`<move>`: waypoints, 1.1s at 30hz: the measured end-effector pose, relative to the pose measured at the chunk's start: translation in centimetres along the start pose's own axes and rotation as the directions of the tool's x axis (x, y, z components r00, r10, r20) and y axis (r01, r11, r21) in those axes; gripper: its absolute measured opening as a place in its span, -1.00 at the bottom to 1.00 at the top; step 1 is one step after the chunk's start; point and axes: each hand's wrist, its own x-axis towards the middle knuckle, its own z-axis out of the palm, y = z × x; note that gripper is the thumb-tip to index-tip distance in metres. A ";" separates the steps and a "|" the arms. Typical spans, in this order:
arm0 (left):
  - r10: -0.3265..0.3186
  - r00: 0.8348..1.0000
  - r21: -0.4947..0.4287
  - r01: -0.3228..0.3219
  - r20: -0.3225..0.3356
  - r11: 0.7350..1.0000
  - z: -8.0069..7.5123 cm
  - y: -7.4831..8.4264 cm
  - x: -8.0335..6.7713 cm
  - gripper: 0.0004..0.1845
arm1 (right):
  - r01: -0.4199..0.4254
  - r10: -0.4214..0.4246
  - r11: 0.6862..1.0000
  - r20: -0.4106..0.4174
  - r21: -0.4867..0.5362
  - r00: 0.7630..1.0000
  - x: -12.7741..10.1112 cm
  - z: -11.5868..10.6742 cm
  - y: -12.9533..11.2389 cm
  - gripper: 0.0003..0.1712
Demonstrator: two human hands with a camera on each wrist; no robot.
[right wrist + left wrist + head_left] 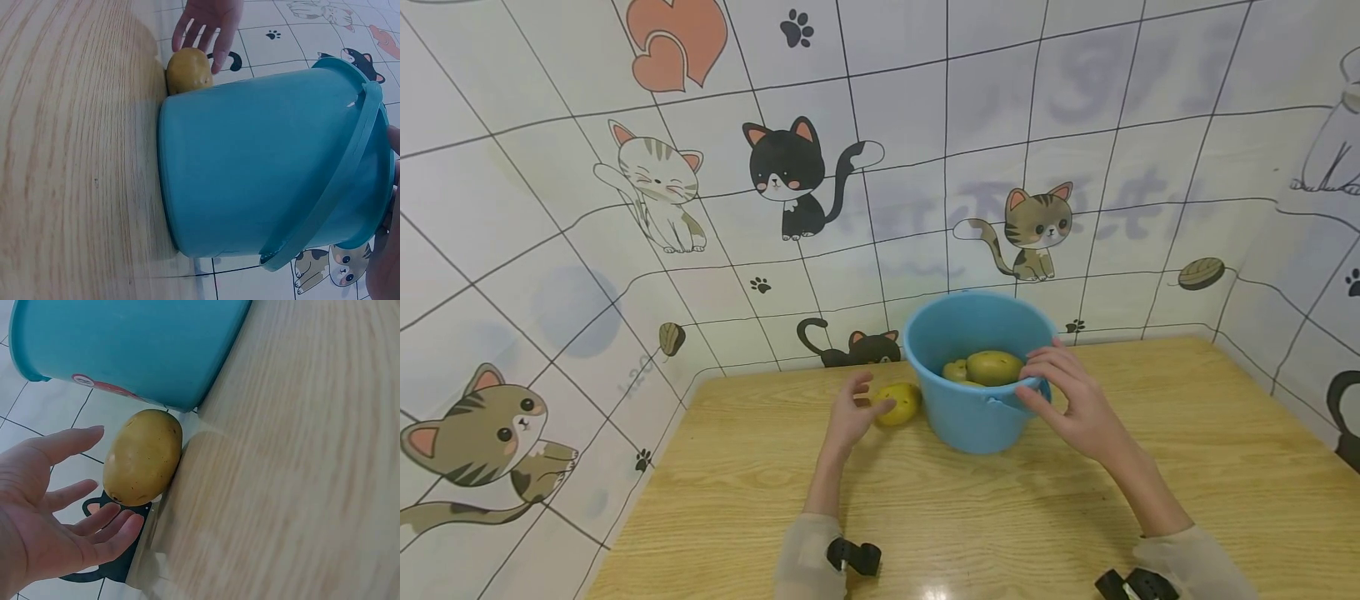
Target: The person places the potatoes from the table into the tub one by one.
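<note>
A yellow potato [898, 404] lies on the table just left of the blue bucket [976, 421]. Around its left side my left hand [850, 417] spreads its fingers, thumb apart from the others; the left wrist view shows a gap between that hand [69, 512] and the potato [144, 457]. My right hand [1078, 408] holds the bucket's right rim, fingers over the edge and thumb on the outside. Inside the bucket lie potatoes [994, 368], the lower ones partly hidden. In the right wrist view only a slice of the right hand [384, 244] shows, beside the rim.
The bucket's handle [331, 194] hangs down along its outside. Behind the wooden table [760, 475] stands a tiled wall [895, 108] with cat pictures, and more wall closes in the left and right sides.
</note>
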 end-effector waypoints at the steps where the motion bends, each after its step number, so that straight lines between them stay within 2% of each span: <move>1: -0.003 1.000 0.003 0.003 0.006 1.000 0.1 -0.1 0.1 -0.30 | -0.003 0.003 1.000 0.002 0.000 1.000 0.0 0.0 0.0 -0.61; 7: -0.022 0.998 0.038 0.020 0.061 0.999 0.4 -0.4 0.4 -0.22 | -0.013 0.013 1.000 0.006 -0.002 1.000 -0.1 -0.1 0.2 -0.64; 11: -0.017 0.996 0.052 0.012 0.086 0.999 0.6 -0.7 0.4 -0.21 | -0.012 0.012 1.000 0.006 0.001 1.000 -0.1 -0.1 0.1 -0.64; 14: 0.010 0.996 0.066 -0.016 0.092 0.998 0.8 -0.9 0.5 -0.23 | -0.011 0.011 1.000 0.005 0.004 1.000 0.0 -0.1 0.1 -0.65; 19: 0.027 0.996 0.077 -0.033 0.085 0.996 1.1 -1.0 0.4 -0.29 | -0.012 0.012 1.000 0.005 0.010 1.000 0.0 -0.1 -0.1 -0.66; 23: 0.013 0.998 0.076 -0.018 0.067 0.997 1.1 -0.8 0.3 -0.33 | -0.008 0.008 1.000 -0.002 0.012 1.000 0.0 -0.1 0.0 -0.63; 29: 0.026 0.999 0.124 -0.029 0.024 0.992 0.9 -0.8 0.2 -0.33 | 0.031 -0.031 0.999 -0.028 0.013 0.999 0.0 0.1 0.2 -0.60; 33: 0.011 1.000 0.074 -0.010 0.000 0.997 0.7 -0.8 0.2 -0.32 | 0.038 -0.037 0.999 -0.035 0.017 0.999 0.1 0.1 0.2 -0.60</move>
